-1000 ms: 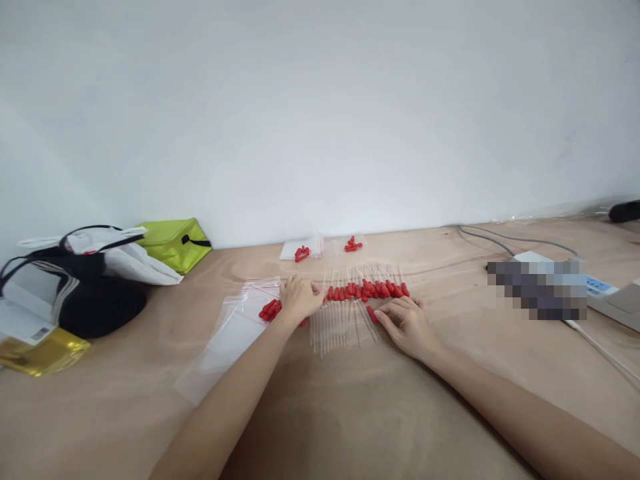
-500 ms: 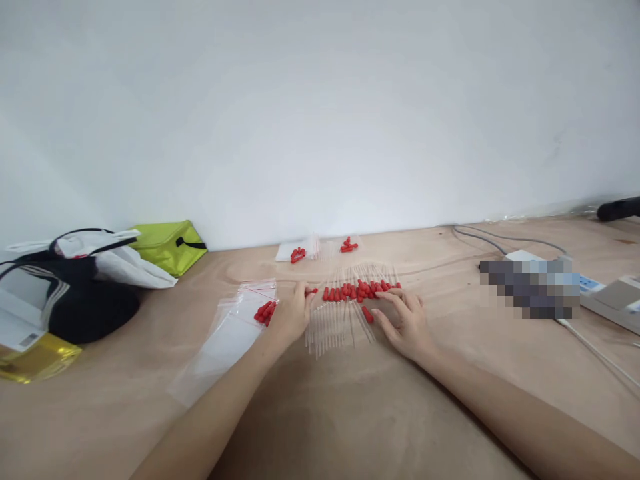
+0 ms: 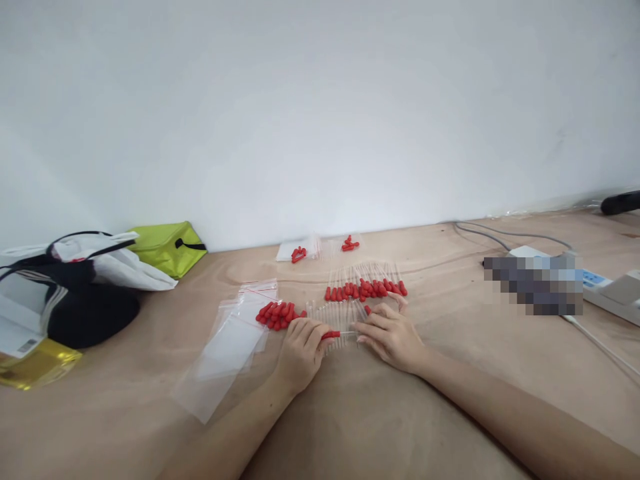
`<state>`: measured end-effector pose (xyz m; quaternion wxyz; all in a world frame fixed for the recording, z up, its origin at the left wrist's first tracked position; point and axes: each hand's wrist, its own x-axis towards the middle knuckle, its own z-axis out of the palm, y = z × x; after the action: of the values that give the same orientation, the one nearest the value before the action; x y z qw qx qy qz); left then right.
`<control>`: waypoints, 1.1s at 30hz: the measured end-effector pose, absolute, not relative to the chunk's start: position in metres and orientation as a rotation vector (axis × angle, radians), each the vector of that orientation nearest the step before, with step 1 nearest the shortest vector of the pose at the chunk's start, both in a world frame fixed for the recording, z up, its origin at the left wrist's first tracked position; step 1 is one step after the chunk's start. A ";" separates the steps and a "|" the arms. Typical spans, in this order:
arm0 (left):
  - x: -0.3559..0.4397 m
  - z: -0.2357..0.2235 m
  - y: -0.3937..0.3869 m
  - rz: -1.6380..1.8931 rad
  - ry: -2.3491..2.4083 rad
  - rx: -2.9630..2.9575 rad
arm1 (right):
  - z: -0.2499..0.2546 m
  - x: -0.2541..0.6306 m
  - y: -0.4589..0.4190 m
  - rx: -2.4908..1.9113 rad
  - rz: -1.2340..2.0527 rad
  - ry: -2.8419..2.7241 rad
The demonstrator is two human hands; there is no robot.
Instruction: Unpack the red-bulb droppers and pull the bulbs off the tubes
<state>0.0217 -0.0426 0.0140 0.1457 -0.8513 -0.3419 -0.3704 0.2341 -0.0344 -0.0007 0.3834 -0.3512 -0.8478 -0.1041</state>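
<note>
My left hand (image 3: pixel 303 350) pinches a red rubber bulb (image 3: pixel 332 335). My right hand (image 3: pixel 393 335) grips a thin clear tube (image 3: pixel 349 333), held level, its left end at the bulb; whether it is inside, I cannot tell. Beneath both hands lies a row of bare clear tubes (image 3: pixel 341 311), partly covered by the fingers. Just behind is a row of droppers (image 3: pixel 353 291), red bulbs toward me and clear stems pointing to the wall. Another red bulb (image 3: pixel 368 310) peeks out by my right fingers. Loose red bulbs (image 3: pixel 277 315) are heaped beside my left hand.
Clear zip bags (image 3: pixel 225 350) lie left of the heap. Further back are two small groups of red pieces (image 3: pixel 299 254) on bags near the wall. A green bag (image 3: pixel 167 247) and a black cap (image 3: pixel 93 310) sit left; a power strip (image 3: pixel 597 285) and cables are right.
My left hand has come nearer me and rightward, now with a bulb between its fingers. My right hand has moved left and closed on a tube, bringing the two together.
</note>
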 end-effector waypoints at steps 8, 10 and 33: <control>0.020 0.016 -0.044 -0.955 -1.022 -2.532 | 0.001 0.233 -0.037 -0.851 -0.234 -2.197; 0.021 0.016 -0.045 -0.964 -1.040 -2.525 | 0.002 0.234 -0.038 -0.835 -0.234 -2.197; 0.019 0.018 -0.052 -0.962 -0.875 -2.584 | 0.001 0.240 -0.045 -0.804 -0.197 -2.185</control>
<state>0.0188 -0.0519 0.0179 0.1239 -0.8864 -0.3002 -0.3300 0.2400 -0.0455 0.0014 0.3915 -0.3165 -0.8605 -0.0776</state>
